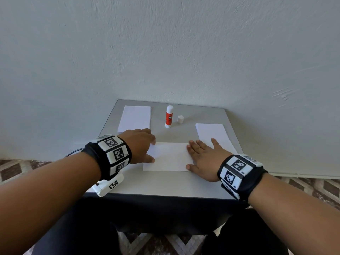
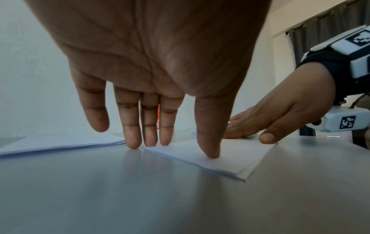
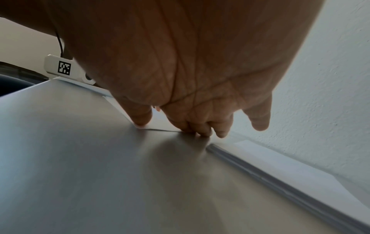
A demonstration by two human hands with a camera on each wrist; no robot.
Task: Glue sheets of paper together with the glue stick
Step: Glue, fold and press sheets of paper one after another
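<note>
Now both hands, the left hand [image 1: 139, 144] and the right hand [image 1: 202, 159], press flat and open on the paper [image 1: 168, 157] on the table [image 1: 165, 184].

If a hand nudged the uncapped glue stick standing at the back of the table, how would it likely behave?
The glue stick stands upright, tall on a narrow base, so a sideways nudge would probably tip it. Being round, it would likely roll across the smooth table. Its cap sits apart, so the exposed tip might smear whatever it touches.
</note>
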